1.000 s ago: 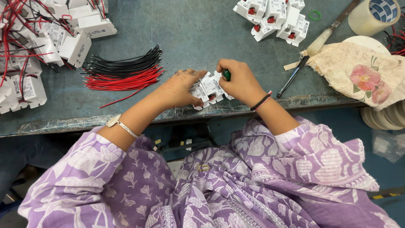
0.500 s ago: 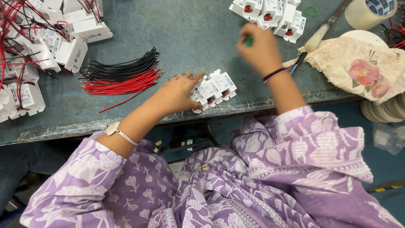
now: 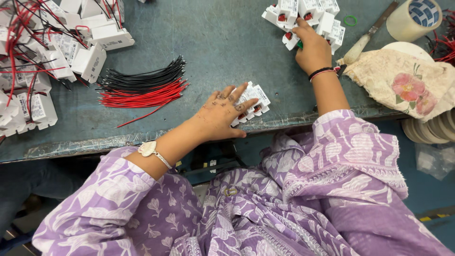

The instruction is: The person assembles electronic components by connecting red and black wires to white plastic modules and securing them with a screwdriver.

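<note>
A worn grey-blue bench (image 3: 222,42) fills the upper view, its top scratched and its front edge (image 3: 95,144) chipped and peeling. Below the edge lies shadow, with a blue floor (image 3: 426,189) at the right carrying a yellow-and-black stripe (image 3: 433,214). The light is even and soft.

The left hand (image 3: 222,111) lies flat on a small cluster of white switch blocks (image 3: 253,97) near the table edge (image 3: 95,142). The right hand (image 3: 313,47) reaches into a far pile of white blocks (image 3: 308,12), beside a tape roll (image 3: 413,19). Black wires (image 3: 142,78) and red wires (image 3: 144,96) lie bundled nearby.
</note>
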